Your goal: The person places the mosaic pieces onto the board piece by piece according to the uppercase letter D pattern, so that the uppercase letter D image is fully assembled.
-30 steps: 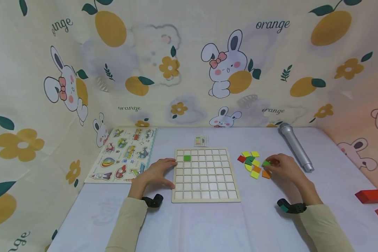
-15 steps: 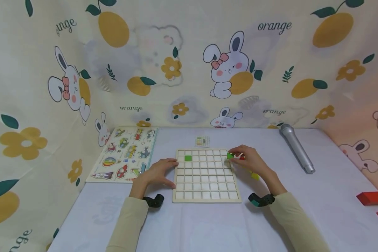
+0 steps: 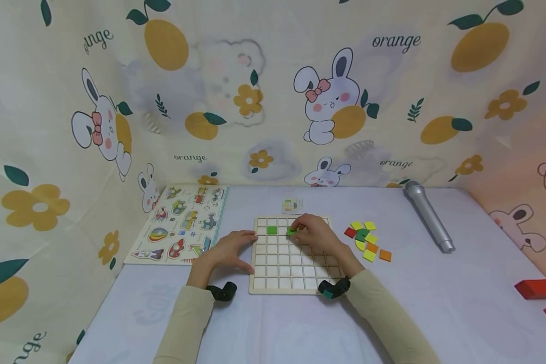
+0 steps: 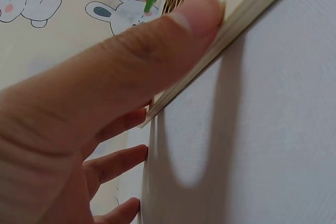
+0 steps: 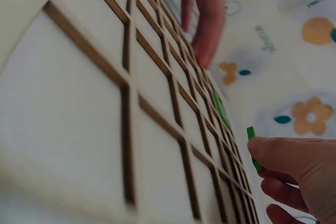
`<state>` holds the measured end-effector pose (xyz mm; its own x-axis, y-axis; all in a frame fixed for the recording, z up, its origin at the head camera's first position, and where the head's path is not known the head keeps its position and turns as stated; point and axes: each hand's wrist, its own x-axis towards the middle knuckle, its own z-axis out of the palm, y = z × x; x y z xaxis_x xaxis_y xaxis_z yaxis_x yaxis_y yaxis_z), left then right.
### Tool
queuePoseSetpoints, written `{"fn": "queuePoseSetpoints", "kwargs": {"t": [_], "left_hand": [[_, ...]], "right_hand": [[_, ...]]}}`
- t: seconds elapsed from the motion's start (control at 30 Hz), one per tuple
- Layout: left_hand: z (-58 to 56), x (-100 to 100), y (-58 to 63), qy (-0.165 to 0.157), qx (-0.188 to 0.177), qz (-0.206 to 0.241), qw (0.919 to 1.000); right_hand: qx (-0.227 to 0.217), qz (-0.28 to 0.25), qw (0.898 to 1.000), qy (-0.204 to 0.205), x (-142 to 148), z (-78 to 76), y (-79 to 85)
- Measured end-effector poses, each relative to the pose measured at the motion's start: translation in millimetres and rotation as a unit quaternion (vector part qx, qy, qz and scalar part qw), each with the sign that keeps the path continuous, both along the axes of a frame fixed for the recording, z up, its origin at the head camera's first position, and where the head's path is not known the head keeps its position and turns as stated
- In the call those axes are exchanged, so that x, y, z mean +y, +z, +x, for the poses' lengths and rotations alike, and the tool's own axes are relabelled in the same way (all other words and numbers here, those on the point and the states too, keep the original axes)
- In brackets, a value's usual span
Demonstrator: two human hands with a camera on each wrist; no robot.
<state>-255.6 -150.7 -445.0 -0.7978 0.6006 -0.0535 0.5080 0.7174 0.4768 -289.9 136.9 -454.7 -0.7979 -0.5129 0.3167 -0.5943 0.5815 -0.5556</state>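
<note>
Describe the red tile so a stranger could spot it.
Start from the pale gridded board, then look right to the scattered small tiles. The red tile lies at that cluster's left edge. It alone is red; its neighbours are yellow, green and orange.

Right fingers (image 3: 304,221) partly hide a green tile (image 3: 290,231); the card (image 3: 292,205) is blurred.

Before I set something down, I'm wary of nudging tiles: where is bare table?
Bare table lies between the loose tiles, silver microphone and red block, and on the near side of the grid board, between the sleeves. Crowded: the board, left hand at its edge, right hand over it.
</note>
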Motion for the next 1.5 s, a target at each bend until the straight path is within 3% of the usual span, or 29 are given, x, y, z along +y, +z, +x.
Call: {"fn": "queuePoseSetpoints", "kwargs": {"t": [0.47,0.93,1.23,1.5], "left_hand": [[1.1,-1,1.5,-0.010,-0.001,0.003,0.9999],[2.6,0,3.3,-0.004,0.000,0.000,1.0000],[2.9,0,2.9,-0.001,-0.005,0.004,1.0000],[3.2,0,2.5,0.005,-0.008,0.003,1.0000]], "right_hand": [[0.033,0.020,0.998,-0.048,-25,-14.9,-19.1],[0.030,0.006,0.999,-0.028,-23,-13.0,-19.7],[-0.004,-0.048,0.998,-0.030,-5,-9.9,-12.6],[0.023,-0.037,0.997,-0.062,34,-7.6,-2.1]]}}
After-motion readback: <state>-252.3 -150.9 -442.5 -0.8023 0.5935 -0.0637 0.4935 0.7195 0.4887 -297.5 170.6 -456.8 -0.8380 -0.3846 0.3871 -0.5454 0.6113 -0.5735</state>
